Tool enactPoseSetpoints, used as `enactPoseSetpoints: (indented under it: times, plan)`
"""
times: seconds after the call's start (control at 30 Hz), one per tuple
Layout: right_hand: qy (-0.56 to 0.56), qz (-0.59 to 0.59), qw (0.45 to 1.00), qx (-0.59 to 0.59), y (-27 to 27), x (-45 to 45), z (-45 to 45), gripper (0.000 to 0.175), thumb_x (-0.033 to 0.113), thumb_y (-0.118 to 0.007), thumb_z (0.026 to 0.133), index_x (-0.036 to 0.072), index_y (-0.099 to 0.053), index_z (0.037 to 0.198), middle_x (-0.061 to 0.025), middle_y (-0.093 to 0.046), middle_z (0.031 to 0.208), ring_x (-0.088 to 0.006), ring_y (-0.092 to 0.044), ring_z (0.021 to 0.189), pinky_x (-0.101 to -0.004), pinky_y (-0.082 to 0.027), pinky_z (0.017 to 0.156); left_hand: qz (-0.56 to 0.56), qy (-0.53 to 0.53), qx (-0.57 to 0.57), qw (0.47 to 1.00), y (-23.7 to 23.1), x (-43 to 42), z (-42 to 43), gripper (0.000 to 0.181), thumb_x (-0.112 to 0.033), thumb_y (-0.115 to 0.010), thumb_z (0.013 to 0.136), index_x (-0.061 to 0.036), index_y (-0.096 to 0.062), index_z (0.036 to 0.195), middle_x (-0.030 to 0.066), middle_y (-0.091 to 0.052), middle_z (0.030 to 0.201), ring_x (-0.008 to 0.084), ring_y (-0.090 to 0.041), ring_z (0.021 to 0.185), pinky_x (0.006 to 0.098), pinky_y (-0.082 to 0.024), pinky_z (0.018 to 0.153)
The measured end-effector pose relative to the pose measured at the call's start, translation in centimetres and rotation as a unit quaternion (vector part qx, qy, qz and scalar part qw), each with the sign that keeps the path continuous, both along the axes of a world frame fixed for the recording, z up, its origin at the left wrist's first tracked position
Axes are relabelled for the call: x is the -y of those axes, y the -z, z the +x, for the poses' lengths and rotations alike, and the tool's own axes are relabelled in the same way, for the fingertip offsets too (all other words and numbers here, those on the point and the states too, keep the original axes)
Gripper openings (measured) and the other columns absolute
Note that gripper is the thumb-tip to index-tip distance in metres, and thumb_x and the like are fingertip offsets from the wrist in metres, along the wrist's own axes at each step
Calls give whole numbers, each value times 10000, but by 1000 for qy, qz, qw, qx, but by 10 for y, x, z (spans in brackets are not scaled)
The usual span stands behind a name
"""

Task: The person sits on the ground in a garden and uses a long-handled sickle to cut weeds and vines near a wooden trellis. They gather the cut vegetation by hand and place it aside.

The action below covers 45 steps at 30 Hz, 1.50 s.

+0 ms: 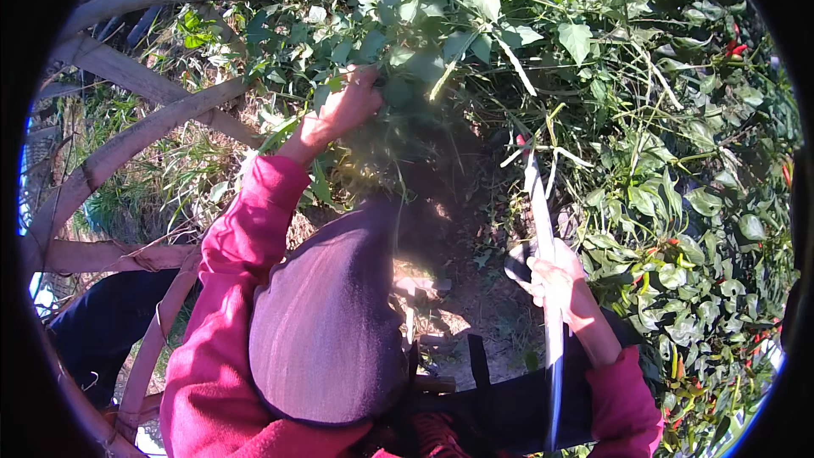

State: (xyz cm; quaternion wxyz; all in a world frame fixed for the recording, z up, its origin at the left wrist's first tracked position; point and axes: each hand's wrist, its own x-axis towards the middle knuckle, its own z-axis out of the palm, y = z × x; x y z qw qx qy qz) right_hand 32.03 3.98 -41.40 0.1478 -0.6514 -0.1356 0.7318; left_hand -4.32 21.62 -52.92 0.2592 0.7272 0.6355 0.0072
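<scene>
My left hand (356,98) reaches forward into leafy green weeds (388,44) and is closed around stems there; its fingertips are partly hidden by leaves. In my right hand (559,280) is a long, pale, slender pole (540,210), gripped partway along. Its far end, with a small red spot at the tip, points into the plants, and its near end runs back past my dark-clothed leg (509,404). Sunlight washes out much of the pole, so its material is unclear. Both arms wear red sleeves.
Bent wooden poles (146,124) cross on the left. Chilli pepper plants (687,267) with red fruit crowd the right. A rounded dark purple cloth shape (331,324) covers the middle foreground. Shaded soil (458,235) lies between my hands.
</scene>
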Motion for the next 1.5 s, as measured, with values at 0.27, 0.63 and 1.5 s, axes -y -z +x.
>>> enactPoseSetpoints:
  times: [0.27, 0.63, 1.5]
  plan:
    - [-42, -2, 999, 26, 11, 6, 9, 144, 143, -566, 899, 125, -437, 960, 8, -470, 674, -81, -453, 453, -231, -398, 379, 9, -55, 83, 995, -59, 27, -25, 419, -206, -571, 809, 0, -567, 1174, 183, -611, 863, 329, -598, 892, 396, -471, 801]
    - [-97, 77, 992, 28, 21, 20, 19, 186, 178, -585, 887, 107, -442, 982, 32, -459, 670, -72, -473, 486, -232, -417, 395, 225, -127, -7, 966, -42, 240, -120, 410, -128, -543, 733, -4, -599, 1120, 192, -606, 893, 364, -578, 818, 443, -466, 744]
    - [-158, 92, 978, 95, 23, 11, -7, 172, 35, -557, 842, 78, -403, 904, -6, -425, 640, -89, -403, 415, -247, -353, 352, 253, -55, 123, 958, 25, 143, -78, 283, 21, -543, 643, -37, -593, 916, 153, -521, 842, 353, -511, 832, 451, -447, 676]
